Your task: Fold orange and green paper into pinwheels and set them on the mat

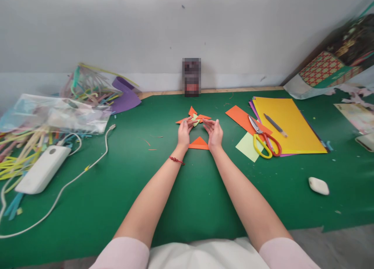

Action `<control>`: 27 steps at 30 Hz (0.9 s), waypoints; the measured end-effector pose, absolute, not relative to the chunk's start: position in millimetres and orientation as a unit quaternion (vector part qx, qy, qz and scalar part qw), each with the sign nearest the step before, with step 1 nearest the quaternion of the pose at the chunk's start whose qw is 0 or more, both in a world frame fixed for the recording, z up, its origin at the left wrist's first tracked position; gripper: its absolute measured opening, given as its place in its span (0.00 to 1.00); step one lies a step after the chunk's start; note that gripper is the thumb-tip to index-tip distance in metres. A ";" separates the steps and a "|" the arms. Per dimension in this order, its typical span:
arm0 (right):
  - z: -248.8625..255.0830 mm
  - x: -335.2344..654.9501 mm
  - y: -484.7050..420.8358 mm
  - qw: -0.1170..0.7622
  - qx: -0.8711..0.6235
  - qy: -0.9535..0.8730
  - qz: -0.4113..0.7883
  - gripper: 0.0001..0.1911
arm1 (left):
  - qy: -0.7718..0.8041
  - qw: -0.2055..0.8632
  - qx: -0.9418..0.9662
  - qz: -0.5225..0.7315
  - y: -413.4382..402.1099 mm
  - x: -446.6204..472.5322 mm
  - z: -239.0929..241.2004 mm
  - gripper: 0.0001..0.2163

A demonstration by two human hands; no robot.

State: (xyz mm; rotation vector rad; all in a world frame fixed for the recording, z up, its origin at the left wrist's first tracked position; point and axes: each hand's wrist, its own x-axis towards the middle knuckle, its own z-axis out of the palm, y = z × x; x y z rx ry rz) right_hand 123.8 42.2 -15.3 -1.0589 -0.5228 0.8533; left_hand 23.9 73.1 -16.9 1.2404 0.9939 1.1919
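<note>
Both hands rest on a green mat (187, 191) near the middle of the table. My left hand (184, 132) has its fingertips pinched on a small light-green paper piece (195, 120) lying among several orange paper triangles (193, 112). My right hand (214, 132) has its fingers together, touching the same cluster of pieces from the right. One more orange triangle (199, 143) lies flat between my wrists. A red string bracelet (176, 159) circles the left wrist.
Yellow-handled scissors (264, 141) lie on orange and pale-green sheets beside a yellow paper stack (288, 125) with a pencil (274, 124). A white power bank (43, 168) with cable, paper strips and plastic bags (55, 115) sit left. A white eraser (318, 185) lies right.
</note>
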 end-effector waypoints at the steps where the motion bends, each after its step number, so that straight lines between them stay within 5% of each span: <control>1: -15.4 124.2 42.3 0.743 -0.484 -0.243 0.393 0.23 | 0.425 0.531 0.532 0.505 71.9 25.7 -18.1 0.20; 14: -21.8 125.4 45.2 0.753 -0.494 -0.241 0.361 0.23 | 0.457 0.086 0.869 0.169 43.9 42.0 -0.9 0.21; 27: -26.5 123.6 52.4 0.671 -0.576 -0.320 0.339 0.24 | 0.459 0.018 0.883 0.094 40.9 46.6 3.8 0.24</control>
